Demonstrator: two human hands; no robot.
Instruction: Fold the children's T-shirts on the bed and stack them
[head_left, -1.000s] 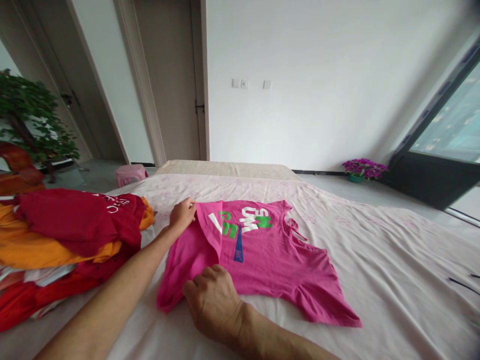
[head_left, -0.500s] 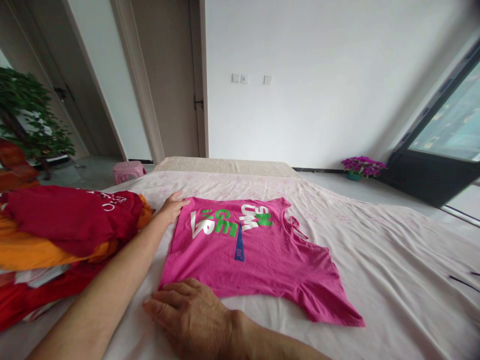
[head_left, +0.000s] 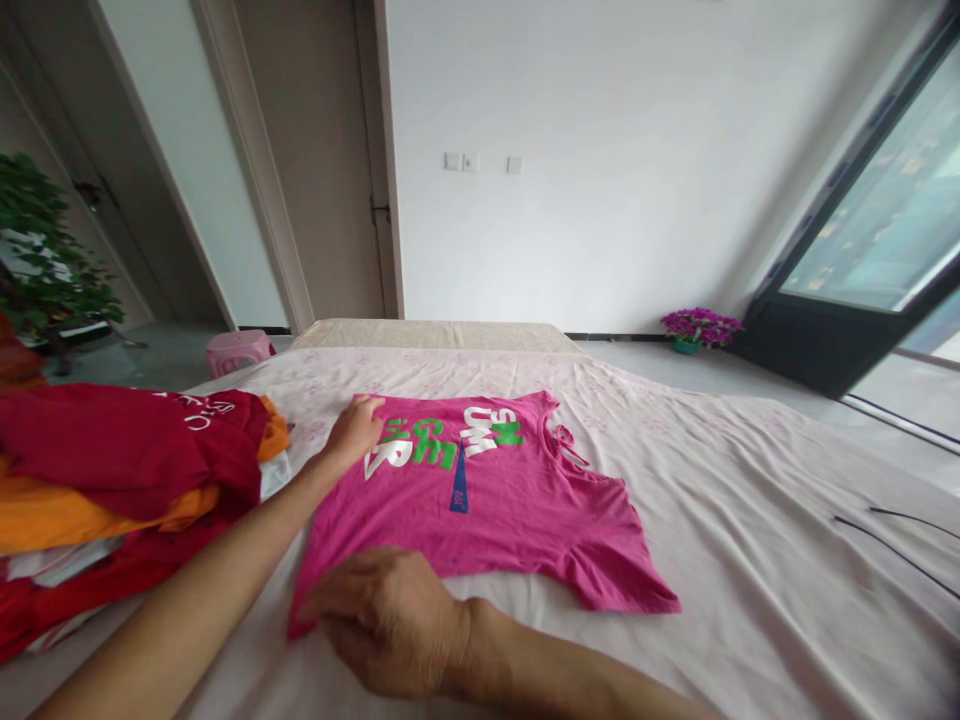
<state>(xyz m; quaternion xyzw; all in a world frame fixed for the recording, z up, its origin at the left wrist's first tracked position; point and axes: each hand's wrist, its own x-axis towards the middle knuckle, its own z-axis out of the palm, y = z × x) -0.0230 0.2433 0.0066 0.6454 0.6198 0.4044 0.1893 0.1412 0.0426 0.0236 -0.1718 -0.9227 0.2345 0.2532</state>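
Note:
A pink T-shirt (head_left: 510,520) with white, green and blue printing lies flat on the bedsheet, its hem to the left and its neckline to the right. At the far hem corner, my left hand (head_left: 355,432) has its fingers closed on the fabric. My right hand (head_left: 394,620) is at the near hem corner, fingers bent and closed over the cloth; its fingertips are partly hidden and slightly blurred. The near hem corner is drawn out toward me. One short sleeve spreads to the lower right, and a small tie shows at the neckline.
A pile of red and orange clothes (head_left: 135,450) lies at the left on the pale floral bedsheet (head_left: 750,520). Beyond the bed are a pink stool (head_left: 240,350), a door (head_left: 307,150) and purple flowers (head_left: 701,325). Thin dark cords (head_left: 892,555) lie at the right.
The view has shifted, so the scene sits further left. My right hand's fingers have gone from lying flat to closed, and the near hem corner is pulled toward me. My left hand reaches further over the hem.

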